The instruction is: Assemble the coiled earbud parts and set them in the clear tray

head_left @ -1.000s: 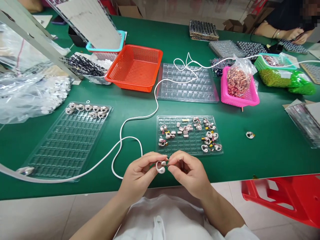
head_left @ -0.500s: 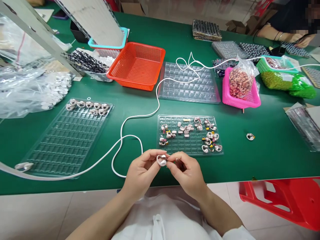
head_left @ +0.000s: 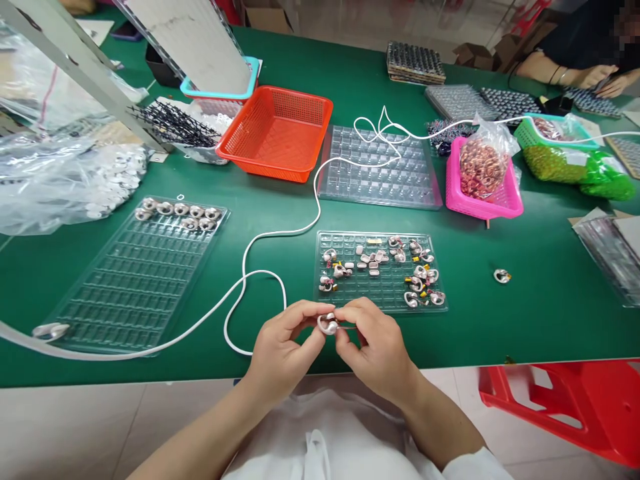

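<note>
A pale, pearly C-shaped clip-on earbud (head_left: 328, 325) is held up just in front of the table's near edge. My left hand (head_left: 287, 340) pinches it from the left between thumb and fingers. From the other side my right hand (head_left: 373, 340) closes on its right edge, thumb and index finger at the dark part in its opening. A thin dark piece shows by the right fingers; its kind is unclear. Just beyond lies a clear compartment tray (head_left: 370, 293) with several similar earbuds, some with yellow tabs and fine wires, and small pale caps (head_left: 374, 257).
Left, a long clear tray (head_left: 135, 273) holds several pearly shells. A white cable (head_left: 265, 235) loops across the table. Behind stand a red basket (head_left: 280, 133), an empty-looking tray (head_left: 380, 173) and a pink basket (head_left: 484, 208). One loose earbud (head_left: 502, 275) lies right. A co-worker's hands (head_left: 607, 81) are far right.
The earbud has turned a little in my fingers and shifted slightly right. My right index finger now lies nearer its top. The trays look unchanged.
</note>
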Demonstrator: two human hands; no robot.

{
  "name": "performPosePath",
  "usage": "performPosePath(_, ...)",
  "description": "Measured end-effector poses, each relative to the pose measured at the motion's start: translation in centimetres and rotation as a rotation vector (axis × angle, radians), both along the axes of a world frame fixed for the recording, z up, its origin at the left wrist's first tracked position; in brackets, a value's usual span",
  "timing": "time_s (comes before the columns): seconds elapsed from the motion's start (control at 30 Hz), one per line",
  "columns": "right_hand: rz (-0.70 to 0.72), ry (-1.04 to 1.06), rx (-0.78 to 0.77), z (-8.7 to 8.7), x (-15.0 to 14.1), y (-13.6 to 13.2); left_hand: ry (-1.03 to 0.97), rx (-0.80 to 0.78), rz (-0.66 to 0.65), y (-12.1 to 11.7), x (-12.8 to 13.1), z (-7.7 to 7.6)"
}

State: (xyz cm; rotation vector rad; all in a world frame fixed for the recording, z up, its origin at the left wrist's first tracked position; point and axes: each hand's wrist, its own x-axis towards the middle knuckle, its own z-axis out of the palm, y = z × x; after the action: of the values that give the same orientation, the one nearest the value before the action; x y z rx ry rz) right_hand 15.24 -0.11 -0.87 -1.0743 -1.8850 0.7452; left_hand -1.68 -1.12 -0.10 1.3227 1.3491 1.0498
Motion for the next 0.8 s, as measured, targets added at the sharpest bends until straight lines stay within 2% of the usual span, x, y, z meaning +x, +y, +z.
performPosePath(0.07,-0.035,0.056,-0.103,0.2,-0.2,-0.1,0.033,0.037,-0.019,0.0,0.0,-0.1)
performPosePath(0.23,-0.136,0.193,-0.492,0.4,-0.4,-0.3,0.172,0.211,-0.021,-0.2,0.3,-0.2)
performPosePath(0.33,-0.112,0.311,-0.691,0.1,-0.3,-0.3,0.242,0.322,-0.002,-0.3,0.5,-0.4)
performPosePath(0.43,-0.076,0.427,-0.826,-0.1,-0.2,-0.1,0.267,0.334,0.001,-0.3,0.6,-0.6)
performPosePath(0.6,-0.046,0.525,-0.881,-0.4,-0.3,0.0,0.231,0.226,0.01,-0.3,0.5,-0.6)
performPosePath(0.8,0.0,0.599,-0.8,-1.0,-0.7,-0.5,-0.045,-0.069,0.025,-0.1,0.5,-0.1)
